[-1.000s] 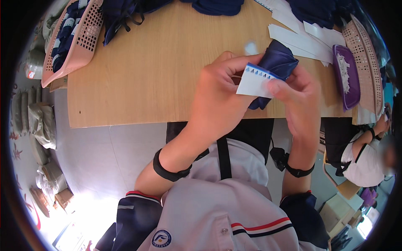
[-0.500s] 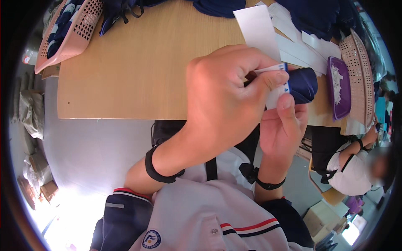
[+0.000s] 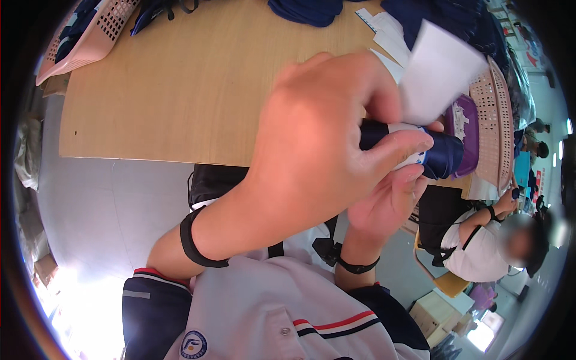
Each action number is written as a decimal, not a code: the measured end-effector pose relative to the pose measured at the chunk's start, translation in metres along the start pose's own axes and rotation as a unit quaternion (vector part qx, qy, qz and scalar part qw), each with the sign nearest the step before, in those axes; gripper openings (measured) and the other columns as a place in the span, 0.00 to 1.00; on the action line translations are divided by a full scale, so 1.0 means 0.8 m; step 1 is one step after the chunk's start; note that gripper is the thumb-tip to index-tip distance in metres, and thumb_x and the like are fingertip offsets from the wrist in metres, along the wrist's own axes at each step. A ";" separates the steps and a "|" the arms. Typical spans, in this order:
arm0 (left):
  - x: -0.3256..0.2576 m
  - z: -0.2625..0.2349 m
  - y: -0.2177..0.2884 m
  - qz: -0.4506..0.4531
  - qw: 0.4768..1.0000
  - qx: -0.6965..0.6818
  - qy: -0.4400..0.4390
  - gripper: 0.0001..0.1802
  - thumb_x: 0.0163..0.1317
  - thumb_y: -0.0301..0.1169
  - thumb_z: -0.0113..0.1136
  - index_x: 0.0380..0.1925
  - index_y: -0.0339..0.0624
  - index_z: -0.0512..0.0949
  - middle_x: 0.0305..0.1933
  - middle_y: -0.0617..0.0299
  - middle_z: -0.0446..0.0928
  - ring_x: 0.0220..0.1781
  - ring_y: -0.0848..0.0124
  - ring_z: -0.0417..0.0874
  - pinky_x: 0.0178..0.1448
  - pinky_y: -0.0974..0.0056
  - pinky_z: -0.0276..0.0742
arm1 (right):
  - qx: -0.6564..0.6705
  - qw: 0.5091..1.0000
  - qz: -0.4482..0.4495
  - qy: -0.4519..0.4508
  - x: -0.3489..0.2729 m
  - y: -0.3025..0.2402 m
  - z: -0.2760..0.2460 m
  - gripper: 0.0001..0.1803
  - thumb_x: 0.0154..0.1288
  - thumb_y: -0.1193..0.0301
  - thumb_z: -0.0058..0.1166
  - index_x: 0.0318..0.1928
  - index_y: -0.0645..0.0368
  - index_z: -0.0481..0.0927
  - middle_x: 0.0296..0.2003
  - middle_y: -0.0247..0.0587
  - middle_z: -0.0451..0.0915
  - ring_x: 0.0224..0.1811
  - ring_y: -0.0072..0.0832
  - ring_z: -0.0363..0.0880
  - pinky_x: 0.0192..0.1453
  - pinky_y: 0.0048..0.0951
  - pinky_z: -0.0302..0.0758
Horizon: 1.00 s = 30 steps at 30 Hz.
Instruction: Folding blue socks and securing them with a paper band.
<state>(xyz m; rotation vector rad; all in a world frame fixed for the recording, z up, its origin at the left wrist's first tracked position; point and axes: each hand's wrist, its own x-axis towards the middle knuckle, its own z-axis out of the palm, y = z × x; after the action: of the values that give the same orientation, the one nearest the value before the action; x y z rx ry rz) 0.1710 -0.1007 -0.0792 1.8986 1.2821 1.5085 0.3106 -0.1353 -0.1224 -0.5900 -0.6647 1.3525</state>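
A shiny navy fabric roll (image 3: 447,157) lies sideways between my two hands, above the table's right part. A white paper strip with blue marks is round it, and its long loose end (image 3: 441,72) sticks up past the roll, slightly blurred. My left hand (image 3: 312,144) reaches across from the left, its thumb pressing the strip onto the roll and its forefinger curled behind. From below, my right hand (image 3: 381,207) supports the roll, with its thumb on the near side and a fingertip showing on the far side.
White paper strips (image 3: 390,37) and navy fabric (image 3: 414,15) lie at the table's far right. A purple tray (image 3: 471,150) stands beside a pink basket (image 3: 498,129). Another pink basket (image 3: 84,57) holds navy rolls at far left. A person (image 3: 477,246) sits on the right.
The strip's loose end has swung to the right and tilted. More of the roll shows between my hands, and my left forefinger has lifted. The whole view has shifted a little.
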 end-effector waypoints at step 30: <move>-0.031 0.050 -0.031 0.208 0.962 0.030 0.173 0.26 0.38 0.34 0.77 0.44 0.48 0.88 0.47 0.62 0.87 0.46 0.67 0.84 0.44 0.67 0.71 | 0.063 0.993 0.046 -0.085 0.029 -0.021 -0.001 0.27 0.79 0.65 0.50 0.68 0.69 0.64 0.63 0.46 0.74 0.62 0.31 0.78 0.65 0.33 0.76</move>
<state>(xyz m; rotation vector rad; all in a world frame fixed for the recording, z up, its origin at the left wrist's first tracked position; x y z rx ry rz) 0.1975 -0.0997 -0.1255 2.1039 1.1161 2.1141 0.3246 -0.1144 -0.1087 -0.4109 -0.6910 1.5317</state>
